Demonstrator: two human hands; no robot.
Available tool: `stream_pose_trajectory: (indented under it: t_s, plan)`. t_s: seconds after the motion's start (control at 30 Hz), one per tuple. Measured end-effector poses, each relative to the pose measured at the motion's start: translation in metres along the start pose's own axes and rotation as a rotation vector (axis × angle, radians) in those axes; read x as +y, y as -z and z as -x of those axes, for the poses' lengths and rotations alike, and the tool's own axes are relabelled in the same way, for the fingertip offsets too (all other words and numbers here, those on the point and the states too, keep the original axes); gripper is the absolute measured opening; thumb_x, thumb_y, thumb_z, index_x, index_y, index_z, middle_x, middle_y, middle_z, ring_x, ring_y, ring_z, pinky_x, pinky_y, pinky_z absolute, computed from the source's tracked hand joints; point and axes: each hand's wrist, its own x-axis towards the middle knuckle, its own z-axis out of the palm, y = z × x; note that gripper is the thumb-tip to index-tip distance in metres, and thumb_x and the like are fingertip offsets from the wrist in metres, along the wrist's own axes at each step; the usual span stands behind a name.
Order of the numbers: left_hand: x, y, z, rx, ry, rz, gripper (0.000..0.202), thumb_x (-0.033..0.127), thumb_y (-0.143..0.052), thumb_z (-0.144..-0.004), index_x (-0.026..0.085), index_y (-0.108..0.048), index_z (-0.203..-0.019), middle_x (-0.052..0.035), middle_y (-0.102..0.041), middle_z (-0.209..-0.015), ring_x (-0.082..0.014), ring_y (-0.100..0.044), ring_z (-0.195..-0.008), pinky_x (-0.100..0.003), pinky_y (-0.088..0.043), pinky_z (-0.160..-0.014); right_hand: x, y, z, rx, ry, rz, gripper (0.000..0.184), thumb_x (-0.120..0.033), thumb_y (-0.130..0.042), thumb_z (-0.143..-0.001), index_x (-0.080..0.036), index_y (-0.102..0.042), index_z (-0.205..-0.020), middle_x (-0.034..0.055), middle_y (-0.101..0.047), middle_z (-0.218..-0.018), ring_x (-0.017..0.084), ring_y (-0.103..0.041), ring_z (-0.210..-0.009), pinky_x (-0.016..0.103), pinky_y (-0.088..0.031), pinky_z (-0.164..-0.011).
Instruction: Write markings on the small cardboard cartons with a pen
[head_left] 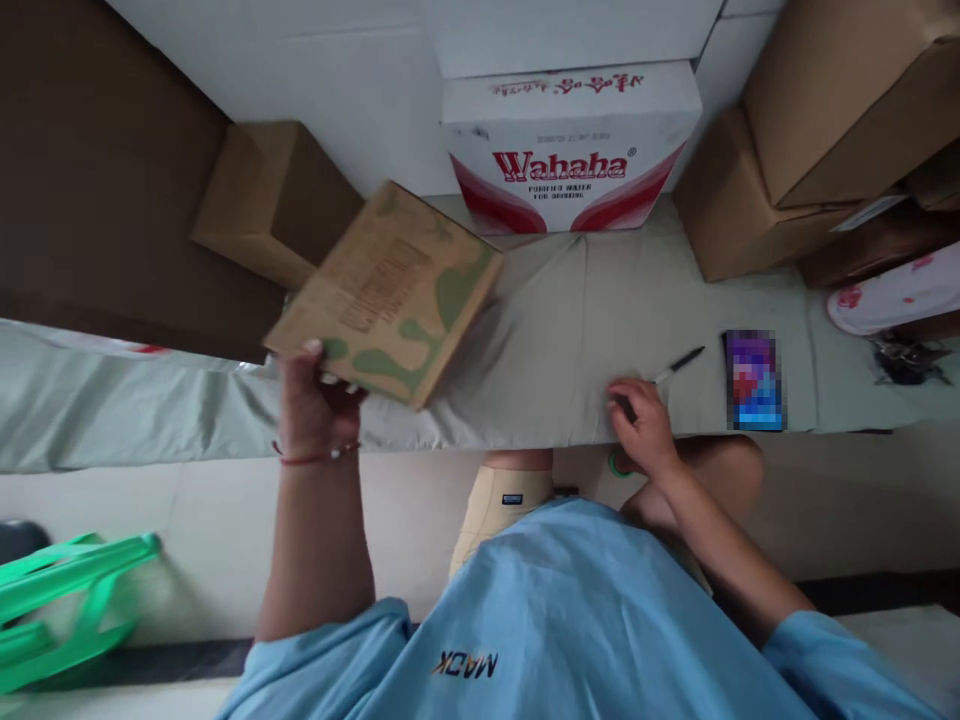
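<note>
Left hand (311, 400) grips flat carton (397, 290) by near-left edge | right hand (642, 425) curled, pen (679, 364) grip unclear | risk: one-sided hold could let carton tip

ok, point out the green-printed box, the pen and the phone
Green-printed box (394, 293): head view, middle of its printed face.
Pen (680, 363): head view, partway along its visible shaft.
Phone (754, 381): head view, middle of its pixelated screen.
</note>
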Motion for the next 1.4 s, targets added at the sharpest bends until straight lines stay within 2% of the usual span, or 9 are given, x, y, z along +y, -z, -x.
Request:
stream_pose_trajectory:
  t_s: [0.13, 0.23, 0.47, 0.67, 0.83, 1.03, 1.17, 1.27, 1.4]
  plan:
    - [-0.031, -0.008, 0.064, -0.112, 0.197, 0.194, 0.043, 0.041, -0.088, -0.067, 0.021, -0.069, -0.099, -0.0052, -0.080, -0.105, -0.0276, -0.072, -0.112, -0.033, -0.062, -0.092, -0.019, 0.014, -0.002, -0.022, -0.379, -0.528, 0.047, -0.052, -0.065, -0.101, -0.029, -0.063, -0.142, 0.0104, -0.068, -0.145, 0.017, -0.072, -0.090, 0.036, -0.064, -0.081]
    - [-0.049, -0.022, 0.089, -0.228, 0.280, 0.120, 0.050, 0.047, -0.094, -0.065, 0.020, -0.073, -0.101, -0.0077, -0.080, -0.103, -0.0290, -0.076, -0.102, -0.031, -0.061, -0.078, -0.030, 0.021, 0.000, -0.081, -0.468, -0.796, 0.059, -0.066, -0.064, -0.099, -0.036, -0.058, -0.149, 0.0079, -0.059, -0.158, 0.017, -0.074, -0.092, 0.032, -0.064, -0.071]
    - [-0.050, -0.056, 0.097, -0.373, 0.208, 0.140, 0.058, 0.068, -0.085, -0.083, 0.026, -0.075, -0.121, -0.0072, -0.077, -0.115, -0.0209, -0.073, -0.100, -0.026, -0.057, -0.073, -0.038, 0.030, 0.009, 0.094, -0.575, -1.035, 0.051, -0.068, -0.081, -0.087, -0.032, -0.072, -0.122, 0.0002, -0.078, -0.109, 0.016, -0.073, -0.082, 0.027, -0.064, -0.067]
    - [-0.052, -0.059, 0.110, -0.434, 0.145, 0.130, 0.070, 0.027, -0.100, -0.071, 0.031, -0.070, -0.135, -0.0031, -0.075, -0.113, -0.0163, -0.070, -0.102, -0.025, -0.056, -0.085, -0.032, 0.042, 0.004, 0.125, -0.642, -1.136, 0.051, -0.069, -0.083, -0.084, -0.030, -0.075, -0.116, -0.0033, -0.079, -0.099, 0.011, -0.072, -0.071, 0.023, -0.062, -0.063]
    - [-0.062, -0.066, 0.137, -0.441, -0.038, 0.133, 0.076, 0.031, -0.099, -0.078, 0.038, -0.060, -0.143, -0.0031, -0.071, -0.134, -0.0177, -0.069, -0.120, -0.030, -0.055, -0.103, -0.022, 0.052, -0.004, 0.067, -0.671, -1.199, 0.042, -0.064, -0.085, -0.081, -0.031, -0.075, -0.105, -0.0050, -0.078, -0.087, 0.014, -0.071, -0.067, 0.025, -0.060, -0.057]
    - [-0.061, -0.057, 0.126, -0.514, 0.159, 0.137, 0.057, 0.046, -0.091, -0.085, 0.028, -0.067, -0.134, -0.0094, -0.070, -0.144, -0.0286, -0.065, -0.138, -0.041, -0.056, -0.114, -0.041, 0.060, 0.009, 0.131, -0.418, -0.968, 0.040, -0.064, -0.075, -0.093, -0.032, -0.074, -0.117, 0.0001, -0.078, -0.099, 0.016, -0.073, -0.078, 0.028, -0.062, -0.069]
    - [-0.055, -0.045, 0.114, -0.551, 0.426, 0.172, 0.072, 0.084, -0.072, -0.085, 0.026, -0.074, -0.128, -0.0128, -0.077, -0.130, -0.0397, -0.069, -0.134, -0.055, -0.063, -0.104, -0.070, 0.070, 0.017, 0.092, -0.120, -0.536, 0.045, -0.047, -0.076, -0.098, -0.034, -0.069, -0.140, 0.0073, -0.078, -0.120, 0.026, -0.077, -0.107, 0.042, -0.066, -0.097]
    - [-0.057, -0.041, 0.109, -0.515, 0.446, 0.205, 0.088, 0.095, -0.064, -0.081, 0.027, -0.072, -0.135, -0.0154, -0.077, -0.130, -0.0436, -0.066, -0.138, -0.062, -0.063, -0.103, -0.099, 0.077, 0.016, 0.022, 0.108, -0.210, 0.072, -0.033, -0.074, -0.099, -0.040, -0.048, -0.166, 0.0083, -0.059, -0.162, 0.035, -0.061, -0.147, 0.058, -0.053, -0.123]
    - [-0.072, -0.033, 0.107, -0.426, 0.383, 0.249, 0.083, 0.097, -0.058, -0.082, 0.035, -0.071, -0.137, -0.0100, -0.079, -0.129, -0.0411, -0.067, -0.136, -0.060, -0.064, -0.101, -0.135, 0.077, 0.014, -0.066, 0.381, -0.038, 0.088, -0.019, -0.069, -0.100, -0.043, -0.030, -0.174, 0.0047, -0.037, -0.179, 0.033, -0.049, -0.159, 0.054, -0.055, -0.123]
